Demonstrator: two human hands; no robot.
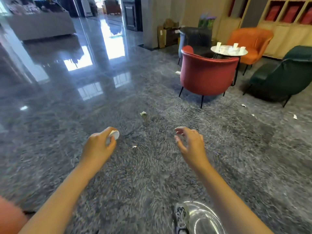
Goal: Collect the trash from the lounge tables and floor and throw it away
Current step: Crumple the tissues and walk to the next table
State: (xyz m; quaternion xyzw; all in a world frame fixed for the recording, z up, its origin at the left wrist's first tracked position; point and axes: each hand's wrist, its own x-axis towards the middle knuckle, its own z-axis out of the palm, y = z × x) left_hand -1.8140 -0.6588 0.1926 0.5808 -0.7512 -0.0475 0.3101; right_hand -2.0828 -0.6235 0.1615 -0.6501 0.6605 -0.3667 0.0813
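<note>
My left hand (pixel 99 146) is closed around a white paper cup (pixel 113 135), its round end poking out past the fingers. My right hand (pixel 190 144) hovers beside it with fingers spread and nothing in it. On the grey stone floor ahead lies a crumpled paper scrap (pixel 143 113), and a smaller white scrap (pixel 134 146) sits between my hands. More paper bits (pixel 243 105) (pixel 295 117) lie on the floor at the right. A round white table (pixel 243 53) at the far right carries several white paper cups (pixel 235 46).
A red armchair (pixel 206 76), an orange armchair (pixel 249 43) and a dark green armchair (pixel 285 76) ring the table. A dark bin (pixel 194 38) stands behind them by the wall. A grey counter (pixel 40 26) is at the far left. My shoe (pixel 180 217) shows at the bottom.
</note>
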